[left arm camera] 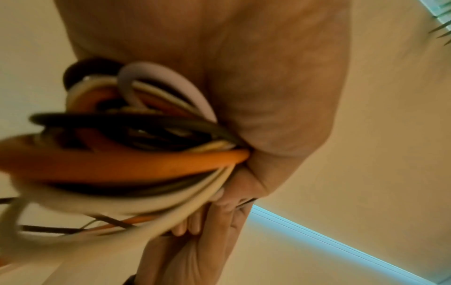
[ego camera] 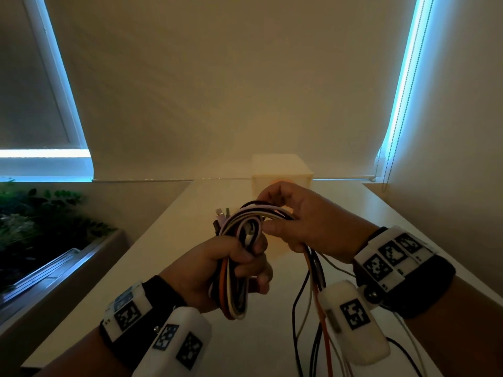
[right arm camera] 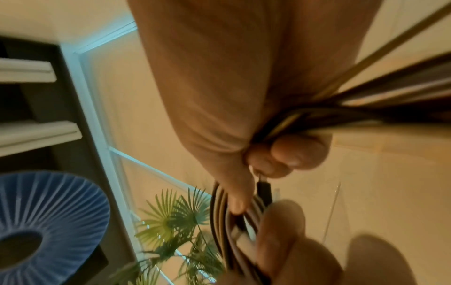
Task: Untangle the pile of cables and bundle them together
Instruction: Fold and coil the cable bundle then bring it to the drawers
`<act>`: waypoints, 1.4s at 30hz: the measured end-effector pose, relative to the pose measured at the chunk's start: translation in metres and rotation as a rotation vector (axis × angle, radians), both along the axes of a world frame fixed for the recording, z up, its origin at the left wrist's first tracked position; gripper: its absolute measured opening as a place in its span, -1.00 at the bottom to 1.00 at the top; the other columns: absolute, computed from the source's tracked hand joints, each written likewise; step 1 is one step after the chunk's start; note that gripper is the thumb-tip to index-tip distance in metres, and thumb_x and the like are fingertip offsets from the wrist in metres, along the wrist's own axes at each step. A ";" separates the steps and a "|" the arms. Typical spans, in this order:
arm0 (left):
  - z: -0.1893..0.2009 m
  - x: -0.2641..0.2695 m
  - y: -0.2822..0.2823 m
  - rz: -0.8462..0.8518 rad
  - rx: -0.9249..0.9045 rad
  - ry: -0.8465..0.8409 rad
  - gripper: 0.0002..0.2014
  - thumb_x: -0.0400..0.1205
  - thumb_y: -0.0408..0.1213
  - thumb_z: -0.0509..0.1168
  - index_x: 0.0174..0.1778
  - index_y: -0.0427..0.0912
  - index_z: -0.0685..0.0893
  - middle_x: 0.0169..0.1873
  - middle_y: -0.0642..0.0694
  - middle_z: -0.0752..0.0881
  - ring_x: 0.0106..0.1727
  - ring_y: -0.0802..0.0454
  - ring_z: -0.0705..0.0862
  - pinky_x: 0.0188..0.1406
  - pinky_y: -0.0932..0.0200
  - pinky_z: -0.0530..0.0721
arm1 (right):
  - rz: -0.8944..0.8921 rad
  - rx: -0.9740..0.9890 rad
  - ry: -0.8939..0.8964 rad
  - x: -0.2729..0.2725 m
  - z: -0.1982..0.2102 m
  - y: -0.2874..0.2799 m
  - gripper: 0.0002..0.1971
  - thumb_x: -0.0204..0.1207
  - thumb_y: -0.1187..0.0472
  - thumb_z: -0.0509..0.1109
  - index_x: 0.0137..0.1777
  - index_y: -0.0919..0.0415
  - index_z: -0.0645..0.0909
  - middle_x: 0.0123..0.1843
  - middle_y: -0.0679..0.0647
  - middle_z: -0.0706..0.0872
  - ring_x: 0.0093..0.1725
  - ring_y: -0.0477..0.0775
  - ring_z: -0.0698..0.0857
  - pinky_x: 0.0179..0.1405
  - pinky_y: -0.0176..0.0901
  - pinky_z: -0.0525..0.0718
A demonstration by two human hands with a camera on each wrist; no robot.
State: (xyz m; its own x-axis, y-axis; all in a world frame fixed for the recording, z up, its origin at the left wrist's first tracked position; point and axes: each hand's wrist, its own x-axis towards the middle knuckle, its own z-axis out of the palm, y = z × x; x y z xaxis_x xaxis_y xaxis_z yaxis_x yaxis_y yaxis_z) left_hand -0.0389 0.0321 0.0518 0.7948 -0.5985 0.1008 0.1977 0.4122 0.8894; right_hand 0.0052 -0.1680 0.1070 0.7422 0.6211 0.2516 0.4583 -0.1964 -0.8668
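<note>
A looped bundle of cables (ego camera: 245, 227) in orange, white, black and pale pink hangs in the air above the white table (ego camera: 168, 257). My left hand (ego camera: 231, 265) grips the lower part of the loops, fingers curled round them. My right hand (ego camera: 294, 213) pinches the top of the loops between thumb and fingers, and loose cable tails (ego camera: 313, 289) trail down from it to the table. Connector ends (ego camera: 221, 213) stick out at the upper left of the bundle. In the left wrist view the orange cable (left arm camera: 136, 164) crosses my palm. The right wrist view shows dark cables (right arm camera: 305, 119) clamped under my fingers.
A small cream box (ego camera: 281, 172) stands at the table's far end against the wall. A planter with green plants (ego camera: 40, 221) lies left of the table. Window blinds flank the wall, with a bead chain (ego camera: 392, 131) on the right. A blue ribbed round object (right arm camera: 44, 221) shows in the right wrist view.
</note>
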 end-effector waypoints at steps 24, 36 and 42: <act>-0.013 -0.001 0.007 0.158 -0.149 0.037 -0.92 0.46 -0.39 0.29 -0.20 -0.18 0.52 -0.26 -0.13 0.48 -0.10 -0.12 0.53 -0.02 -0.05 0.50 | -0.272 -0.079 0.077 -0.016 -0.058 0.037 -0.69 0.77 -0.11 0.00 -0.01 -0.03 0.52 -0.21 0.05 0.61 -0.43 -0.08 0.54 -0.59 -0.20 0.56; -0.021 -0.005 -0.008 0.205 -0.324 0.082 -0.92 0.59 -0.43 0.23 -0.04 -0.20 0.55 -0.31 -0.07 0.38 -0.40 0.05 0.42 -0.29 0.12 0.39 | -0.325 -0.090 0.063 -0.015 -0.047 0.037 -0.65 0.74 -0.15 0.04 -0.19 -0.02 0.47 -0.30 -0.02 0.50 -0.42 -0.04 0.47 -0.58 -0.20 0.52; -0.020 0.000 0.003 0.230 -0.187 0.097 -0.88 0.48 -0.41 0.34 -0.10 -0.21 0.60 -0.33 -0.11 0.43 -0.43 0.03 0.46 -0.42 0.14 0.46 | -0.268 -0.307 0.138 -0.017 -0.042 0.043 -0.61 0.74 -0.20 -0.05 -0.16 -0.05 0.45 -0.22 0.04 0.51 -0.46 0.02 0.50 -0.58 -0.15 0.59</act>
State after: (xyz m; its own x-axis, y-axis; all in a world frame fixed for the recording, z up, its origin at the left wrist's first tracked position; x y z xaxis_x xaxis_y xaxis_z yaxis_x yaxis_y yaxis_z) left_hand -0.0391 0.0348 0.0315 0.9186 -0.3797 0.1098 0.1599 0.6110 0.7753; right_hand -0.0120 -0.1251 0.0646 0.9013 0.4324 -0.0274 0.2401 -0.5510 -0.7993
